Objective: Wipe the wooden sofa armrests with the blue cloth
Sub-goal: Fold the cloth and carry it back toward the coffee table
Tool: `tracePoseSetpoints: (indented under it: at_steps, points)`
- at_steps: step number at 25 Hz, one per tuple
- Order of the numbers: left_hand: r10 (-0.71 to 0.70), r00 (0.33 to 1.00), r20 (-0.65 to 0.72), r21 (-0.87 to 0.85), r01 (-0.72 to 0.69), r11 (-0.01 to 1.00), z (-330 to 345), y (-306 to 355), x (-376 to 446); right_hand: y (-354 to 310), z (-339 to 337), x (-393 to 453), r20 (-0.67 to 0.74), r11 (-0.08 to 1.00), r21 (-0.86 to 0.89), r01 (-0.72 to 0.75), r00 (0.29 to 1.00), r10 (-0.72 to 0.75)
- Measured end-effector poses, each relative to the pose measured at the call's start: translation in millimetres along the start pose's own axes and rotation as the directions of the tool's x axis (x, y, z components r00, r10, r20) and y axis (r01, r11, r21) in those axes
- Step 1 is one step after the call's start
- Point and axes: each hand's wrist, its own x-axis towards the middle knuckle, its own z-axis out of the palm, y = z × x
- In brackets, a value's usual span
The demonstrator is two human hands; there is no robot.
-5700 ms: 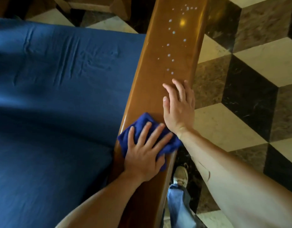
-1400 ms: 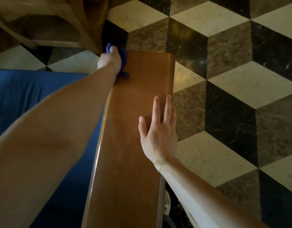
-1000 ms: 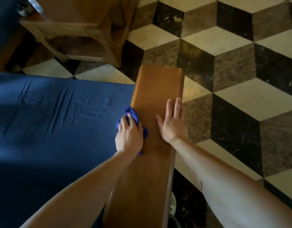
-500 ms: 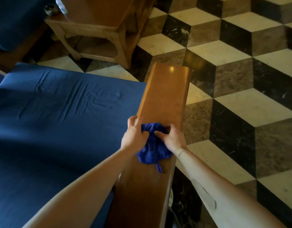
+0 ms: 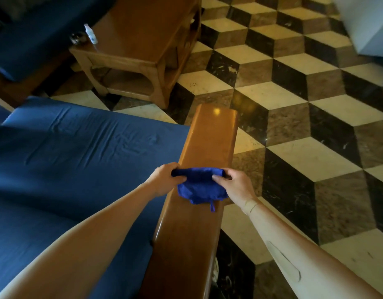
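The glossy wooden sofa armrest runs from the bottom centre away toward the floor tiles. Over its middle, the blue cloth is bunched and stretched between both hands, its lower part draped on the wood with a small tag hanging down. My left hand pinches the cloth's left end and my right hand pinches its right end. The armrest surface shows no droplets.
The blue sofa cushion lies left of the armrest. A wooden side table stands beyond it, with a small spray bottle and a dark ashtray-like dish on top. Cube-patterned marble floor spreads to the right.
My left hand wiped to the armrest's far end and came back to the middle. My right hand left the wood and took the cloth's other end; the cloth is now pulled out between both hands.
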Motion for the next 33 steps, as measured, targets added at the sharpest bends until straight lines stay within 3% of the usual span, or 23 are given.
tracePoseSetpoints:
  at_steps: [2,8,13,18,23,26,33]
  points:
    - [0.073,0.997,-0.025,-0.043,-0.074,0.996,-19,14,-29,-26,-14,-17,-0.032,0.997,-0.009,0.080,0.996,-0.080]
    - [0.240,0.929,-0.282,-0.238,-0.310,0.920,-86,72,-99,-116,-58,-74,-0.137,0.960,0.127,0.249,0.963,-0.232]
    - [0.369,0.785,-0.497,-0.263,-0.542,0.799,-137,137,-167,-198,-102,-140,-0.257,0.906,0.176,0.385,0.906,-0.336]
    - [0.489,0.643,-0.589,-0.227,-0.713,0.664,-178,202,-231,-266,-152,-209,-0.391,0.845,0.182,0.503,0.825,-0.407]
    - [0.535,0.631,-0.561,-0.388,-0.772,0.504,-194,259,-292,-301,-205,-267,-0.463,0.774,0.245,0.584,0.772,-0.435]
    - [0.547,0.587,-0.596,-0.396,-0.808,0.436,-191,289,-315,-306,-233,-289,-0.495,0.728,0.259,0.635,0.734,-0.465]
    - [0.527,0.555,-0.643,-0.386,-0.830,0.403,-155,346,-334,-286,-304,-306,-0.487,0.659,0.274,0.701,0.692,-0.534]
